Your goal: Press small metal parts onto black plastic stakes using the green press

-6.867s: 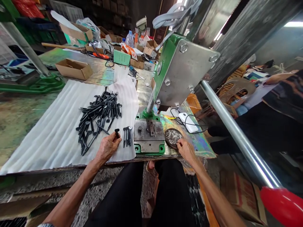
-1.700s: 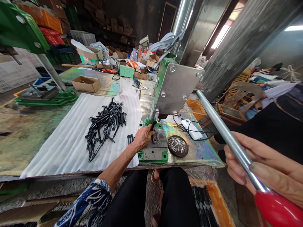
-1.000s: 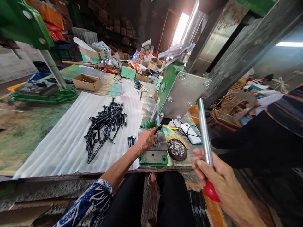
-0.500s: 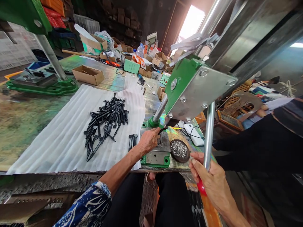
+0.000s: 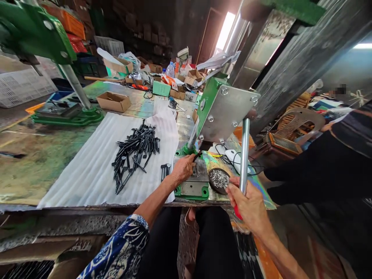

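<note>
My left hand [image 5: 184,169] is closed on a slim black part [image 5: 198,155], holding it at the metal work plate of a green hand press [image 5: 190,190]. The press's punch is just above the part; their exact contact is unclear. My right hand [image 5: 251,207] is closed around the lower end of the press's steel lever [image 5: 245,155]. The lever's red knob [image 5: 237,213] shows below my fingers. Whether my thumb and fingertips also pinch something small, I cannot tell. Beside them sits a round dark dish [image 5: 219,180] of tiny silver pins. Several black parts [image 5: 135,153] lie piled on white foam sheet [image 5: 84,162].
A second green press [image 5: 66,118] stands at the left, near an open cardboard box [image 5: 114,101]. A white device [image 5: 236,159] with black cable lies right of the press. Boxes and a bottle [image 5: 170,69] crowd the table's back. A person's dark-clothed legs [image 5: 308,174] are at the right.
The view has shifted a little, so the table things appear further right and the press lever further left. Both hands keep their holds, on the black part and on the lever.
</note>
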Tool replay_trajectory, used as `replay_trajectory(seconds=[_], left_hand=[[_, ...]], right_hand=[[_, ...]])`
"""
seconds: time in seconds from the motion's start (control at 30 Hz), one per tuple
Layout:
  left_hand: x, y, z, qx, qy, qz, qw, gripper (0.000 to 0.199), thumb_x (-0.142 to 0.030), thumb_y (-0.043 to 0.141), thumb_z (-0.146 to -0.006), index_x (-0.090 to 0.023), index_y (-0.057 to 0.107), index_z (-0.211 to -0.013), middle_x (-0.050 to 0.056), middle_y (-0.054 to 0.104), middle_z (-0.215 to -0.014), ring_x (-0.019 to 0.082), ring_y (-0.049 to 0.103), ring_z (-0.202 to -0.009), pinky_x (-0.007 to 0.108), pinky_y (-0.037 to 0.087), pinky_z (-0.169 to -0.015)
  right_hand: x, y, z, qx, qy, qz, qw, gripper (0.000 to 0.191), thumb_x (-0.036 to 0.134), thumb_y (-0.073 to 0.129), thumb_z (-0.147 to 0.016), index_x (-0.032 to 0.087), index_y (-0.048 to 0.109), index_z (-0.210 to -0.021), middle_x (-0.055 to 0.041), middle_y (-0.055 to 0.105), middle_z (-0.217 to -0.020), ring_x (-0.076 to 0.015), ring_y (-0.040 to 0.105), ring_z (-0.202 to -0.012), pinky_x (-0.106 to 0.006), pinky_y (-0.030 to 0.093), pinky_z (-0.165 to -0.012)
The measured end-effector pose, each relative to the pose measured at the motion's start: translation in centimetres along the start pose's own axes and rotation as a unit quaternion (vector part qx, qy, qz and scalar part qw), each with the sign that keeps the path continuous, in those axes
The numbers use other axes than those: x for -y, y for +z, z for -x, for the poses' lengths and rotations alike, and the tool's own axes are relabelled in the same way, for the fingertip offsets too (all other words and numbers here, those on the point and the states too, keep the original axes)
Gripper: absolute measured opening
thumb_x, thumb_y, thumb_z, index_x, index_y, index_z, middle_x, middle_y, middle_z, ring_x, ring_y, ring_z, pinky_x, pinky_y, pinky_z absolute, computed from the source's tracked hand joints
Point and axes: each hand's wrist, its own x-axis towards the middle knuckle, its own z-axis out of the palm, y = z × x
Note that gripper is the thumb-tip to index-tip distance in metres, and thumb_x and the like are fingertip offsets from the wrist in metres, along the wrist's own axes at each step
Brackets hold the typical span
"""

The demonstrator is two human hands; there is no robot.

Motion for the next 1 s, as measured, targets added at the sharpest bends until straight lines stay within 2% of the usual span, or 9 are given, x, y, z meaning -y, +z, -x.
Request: replay_trajectory(seconds=[0.1, 0.23, 0.37, 0.5, 0.6, 0.7, 0.87, 0.93, 1.0], left_hand=[[0.0, 0.1, 0.1, 0.005, -0.005, 0.001, 1.0, 0.016, -0.013, 0.048, -0.082, -0.018, 0.056, -0.095, 0.005, 0.062, -0.087, 0.018, 0.059, -0.078, 0.027, 0.044, -0.071], [-0.1, 0.2, 0.1, 0.022, 0.005, -0.023, 0.999, 0.019, -0.012, 0.047, -0.083, -0.018, 0.053, -0.1, 0.007, 0.063, -0.094, 0.019, 0.061, -0.082, 0.028, 0.045, -0.072], [-0.4, 0.0, 0.2, 0.044, 0.001, -0.06, 0.997, 0.02, -0.012, 0.044, -0.086, -0.016, 0.051, -0.104, 0.01, 0.063, -0.099, 0.021, 0.062, -0.086, 0.028, 0.045, -0.072], [-0.4, -0.1, 0.3, 0.045, 0.005, -0.057, 0.997, 0.023, -0.01, 0.042, -0.086, -0.014, 0.05, -0.107, 0.012, 0.064, -0.101, 0.022, 0.062, -0.087, 0.03, 0.045, -0.072], [-0.3, 0.0, 0.1, 0.024, -0.015, -0.029, 0.999, 0.017, -0.012, 0.044, -0.086, -0.015, 0.051, -0.101, 0.011, 0.065, -0.097, 0.022, 0.062, -0.085, 0.029, 0.044, -0.071], [-0.2, -0.3, 0.3, -0.03, -0.044, 0.021, 0.998, 0.011, -0.015, 0.046, -0.085, -0.018, 0.052, -0.093, 0.007, 0.065, -0.088, 0.021, 0.061, -0.081, 0.028, 0.042, -0.069], [1.3, -2.4, 2.8, -0.13, -0.134, 0.134, 0.973, 0.012, -0.026, 0.046, -0.085, -0.019, 0.054, -0.09, -0.001, 0.058, -0.067, 0.015, 0.056, -0.061, 0.025, 0.04, -0.059], [2.5, -3.4, 4.5, -0.134, -0.172, 0.123, 0.968, 0.013, -0.027, 0.047, -0.083, -0.019, 0.056, -0.089, -0.003, 0.054, -0.061, 0.014, 0.053, -0.057, 0.025, 0.038, -0.057], [3.6, -4.0, 6.0, -0.105, -0.205, 0.068, 0.971, 0.01, -0.023, 0.051, -0.08, -0.017, 0.058, -0.083, -0.003, 0.052, -0.056, 0.015, 0.054, -0.059, 0.026, 0.038, -0.06]], right_hand=[[1.9, -1.3, 1.4, 0.03, 0.028, 0.036, 0.998, 0.05, 0.051, 0.073, -0.066, 0.018, 0.053, -0.098, 0.0016, 0.056, -0.058, -0.0136, 0.047, -0.046, -0.024, 0.04, -0.039], [3.9, -2.9, 2.8, 0.046, 0.015, 0.063, 0.997, 0.05, 0.05, 0.071, -0.073, 0.019, 0.053, -0.108, 0.0021, 0.055, -0.062, -0.0124, 0.046, -0.047, -0.022, 0.042, -0.04], [4.2, -3.2, 2.8, 0.062, 0.014, 0.067, 0.996, 0.054, 0.05, 0.071, -0.075, 0.02, 0.052, -0.115, -0.0008, 0.059, -0.072, -0.0115, 0.046, -0.048, -0.022, 0.043, -0.04], [4.0, -3.2, 2.5, 0.069, 0.022, 0.081, 0.994, 0.053, 0.052, 0.07, -0.075, 0.019, 0.052, -0.112, -0.002, 0.06, -0.073, -0.0127, 0.048, -0.049, -0.023, 0.044, -0.041], [4.0, -3.2, 2.5, 0.068, 0.021, 0.083, 0.994, 0.055, 0.054, 0.071, -0.073, 0.018, 0.053, -0.11, -0.0022, 0.06, -0.071, -0.0129, 0.048, -0.048, -0.023, 0.044, -0.04], [4.2, -3.1, 2.6, 0.062, 0.03, 0.079, 0.995, 0.056, 0.053, 0.072, -0.073, 0.017, 0.053, -0.111, -0.0013, 0.06, -0.068, -0.0129, 0.049, -0.048, -0.023, 0.043, -0.04], [4.2, -3.1, 2.6, 0.068, 0.031, 0.064, 0.995, 0.056, 0.052, 0.073, -0.072, 0.017, 0.053, -0.11, -0.0011, 0.059, -0.067, -0.0131, 0.049, -0.048, -0.023, 0.043, -0.041], [4.1, -3.2, 2.5, 0.072, 0.034, 0.049, 0.996, 0.056, 0.052, 0.074, -0.07, 0.017, 0.053, -0.109, -0.0015, 0.06, -0.068, -0.0135, 0.049, -0.049, -0.024, 0.044, -0.041], [4.0, -3.3, 2.4, 0.079, 0.037, 0.039, 0.995, 0.058, 0.052, 0.075, -0.069, 0.018, 0.052, -0.11, -0.0019, 0.06, -0.068, -0.0139, 0.049, -0.049, -0.024, 0.044, -0.041]])
